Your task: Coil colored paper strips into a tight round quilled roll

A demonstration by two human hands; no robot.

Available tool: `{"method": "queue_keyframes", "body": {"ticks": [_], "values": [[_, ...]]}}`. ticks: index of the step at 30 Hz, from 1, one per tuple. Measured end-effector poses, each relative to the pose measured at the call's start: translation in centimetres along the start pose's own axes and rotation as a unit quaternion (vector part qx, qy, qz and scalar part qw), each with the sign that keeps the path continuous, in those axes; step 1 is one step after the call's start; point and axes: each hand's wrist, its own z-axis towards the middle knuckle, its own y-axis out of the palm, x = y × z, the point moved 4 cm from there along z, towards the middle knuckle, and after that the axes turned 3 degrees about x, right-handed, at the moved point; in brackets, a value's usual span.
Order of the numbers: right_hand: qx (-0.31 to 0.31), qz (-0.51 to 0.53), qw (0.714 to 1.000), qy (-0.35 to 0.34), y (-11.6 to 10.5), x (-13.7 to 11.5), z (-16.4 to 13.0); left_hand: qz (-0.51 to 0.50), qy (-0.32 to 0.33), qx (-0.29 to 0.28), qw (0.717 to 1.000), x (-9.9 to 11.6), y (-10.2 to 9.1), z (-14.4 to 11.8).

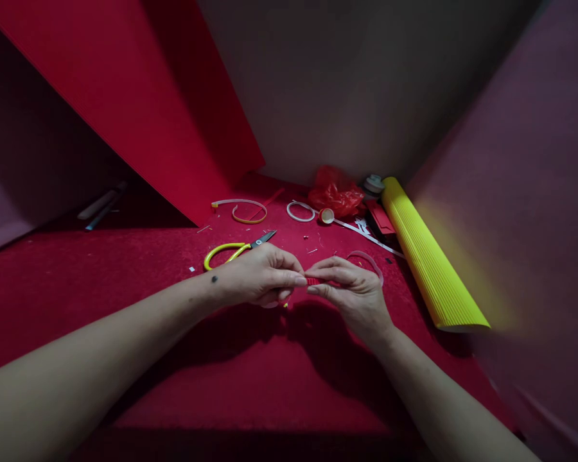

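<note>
At frame centre, our left hand [260, 277] and right hand [351, 289] pinched a small red strip [313, 281] between closed fingers; we judged it could slip onto the red surface [250, 372] and vanish.

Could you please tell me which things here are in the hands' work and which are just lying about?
In hand:
small red ribbed strip, pinched between left hand and right hand

Lying about:
yellow-handled scissors
yellow corrugated paper roll
crumpled red plastic bag
white ring
large red paper sheet
</note>
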Motion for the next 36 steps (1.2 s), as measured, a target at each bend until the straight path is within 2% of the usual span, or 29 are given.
{"method": "queue_keyframes", "body": {"ticks": [5, 10, 18, 23, 26, 29, 31, 33, 35, 36], "values": [[0.022, -0.025, 0.999, -0.011, -0.2, 0.2, 0.0, -0.024, 0.01, 0.011, 1.0, 0.0, 0.1, 0.1], [0.041, -0.001, 0.999, -0.005, -0.2, 0.5, -0.2, -0.029, 0.012, 0.025, 0.999, 0.0, 0.1, 0.0], [0.047, 0.119, 0.991, 0.041, 0.5, 1.3, -0.5, -0.113, 0.029, -0.066, 0.991, -0.6, 0.7, 0.0], [0.037, 0.162, 0.984, 0.058, 0.7, 1.8, -0.4, -0.143, 0.014, -0.067, 0.987, -1.2, 0.7, 0.3], [0.023, 0.09, 0.995, 0.029, 0.3, 1.3, -0.1, -0.124, 0.02, -0.048, 0.991, -1.0, 0.6, 0.3], [0.012, -0.073, 0.996, -0.053, -0.1, 0.2, 0.2, -0.069, 0.026, -0.019, 0.997, -0.6, 0.6, 0.1], [-0.008, -0.206, 0.97, -0.131, 0.1, -0.3, 0.1, -0.003, 0.026, 0.015, 1.0, -0.7, 0.5, 0.2], [-0.042, -0.315, 0.929, -0.187, 0.7, -0.3, -0.1, 0.071, 0.035, 0.046, 0.996, -0.9, 0.6, 0.3], [-0.066, -0.37, 0.903, -0.21, 1.2, -0.2, -0.3, 0.116, 0.045, 0.062, 0.99, -1.1, 0.7, 0.5], [-0.067, -0.372, 0.901, -0.215, 1.3, -0.2, -0.4, 0.117, 0.042, 0.062, 0.99, -1.1, 0.8, 0.6]]}}
